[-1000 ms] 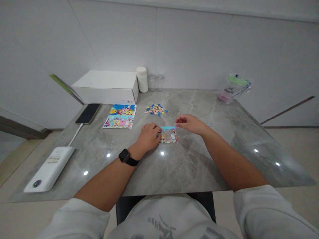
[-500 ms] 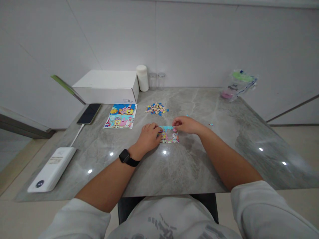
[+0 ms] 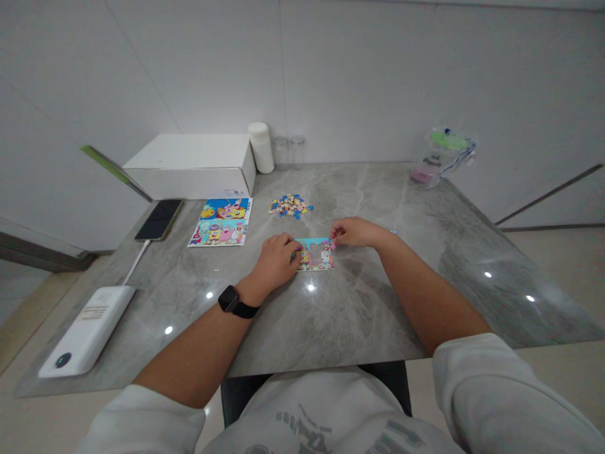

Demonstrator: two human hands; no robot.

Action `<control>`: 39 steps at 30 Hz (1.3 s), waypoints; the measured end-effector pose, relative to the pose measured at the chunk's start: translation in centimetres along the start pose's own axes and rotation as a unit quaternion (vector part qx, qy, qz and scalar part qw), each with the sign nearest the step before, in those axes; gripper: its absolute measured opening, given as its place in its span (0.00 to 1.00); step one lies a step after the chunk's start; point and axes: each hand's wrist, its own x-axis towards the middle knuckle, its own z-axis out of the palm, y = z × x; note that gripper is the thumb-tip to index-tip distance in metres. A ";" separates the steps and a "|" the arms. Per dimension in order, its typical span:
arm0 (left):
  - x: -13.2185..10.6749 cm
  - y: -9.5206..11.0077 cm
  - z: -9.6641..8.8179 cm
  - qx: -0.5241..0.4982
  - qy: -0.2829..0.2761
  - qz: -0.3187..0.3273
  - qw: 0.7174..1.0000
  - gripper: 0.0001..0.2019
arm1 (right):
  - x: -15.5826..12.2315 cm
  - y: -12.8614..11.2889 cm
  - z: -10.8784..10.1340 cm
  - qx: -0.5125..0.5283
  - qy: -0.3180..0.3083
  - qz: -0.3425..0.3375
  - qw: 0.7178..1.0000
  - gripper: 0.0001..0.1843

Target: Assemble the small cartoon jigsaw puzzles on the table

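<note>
A partly assembled cartoon jigsaw puzzle (image 3: 326, 257) lies flat in front of me, with a gap in its middle. My left hand (image 3: 276, 260) lies over its left part, fingers loosely spread and the fingertips on the pieces. At the puzzle's upper right edge, my right hand (image 3: 350, 233) pinches a small pink puzzle piece (image 3: 333, 244), mostly covered by the fingertips. Beyond the puzzle is a heap of loose puzzle pieces (image 3: 290, 205). A printed picture sheet (image 3: 221, 222) with similar cartoon figures lies to the left.
A white box (image 3: 189, 167), a white bottle (image 3: 261, 149) and two clear jars (image 3: 289, 153) stand along the wall. On the left, a phone (image 3: 159, 220) is cabled to a white power bank (image 3: 87, 331). A plastic bag (image 3: 444, 157) sits at the back right.
My right hand has shifted slightly rightward relative to the puzzle, from its upper right corner to its right edge. My left hand stays on the puzzle. The whole view has shifted a little.
</note>
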 end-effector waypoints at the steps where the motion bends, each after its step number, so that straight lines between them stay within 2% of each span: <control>1: 0.0 0.0 0.0 0.001 -0.001 0.000 1.000 0.11 | 0.0 -0.1 0.0 -0.004 -0.002 0.001 1.000 0.12; 12: 0.0 0.5 -0.7 0.007 -0.002 -0.006 1.000 0.12 | -0.1 -0.4 0.2 -0.010 -0.019 0.002 1.000 0.11; 21: 0.0 0.5 -1.0 0.003 -0.001 -0.008 1.000 0.13 | 0.1 -0.5 1.1 0.031 -0.023 -0.054 0.998 0.09; 30: -0.1 0.2 -0.5 0.001 -0.001 0.002 1.000 0.12 | -0.2 -2.8 3.2 0.064 -0.038 -0.071 0.995 0.07; 34: -0.1 0.3 -0.5 0.003 0.004 0.011 1.000 0.13 | -0.4 -3.7 3.4 0.033 -0.022 -0.077 0.996 0.09; 39: 0.0 0.0 -0.8 0.004 0.006 0.001 1.000 0.14 | -0.3 -3.5 3.5 0.044 -0.019 -0.076 0.996 0.09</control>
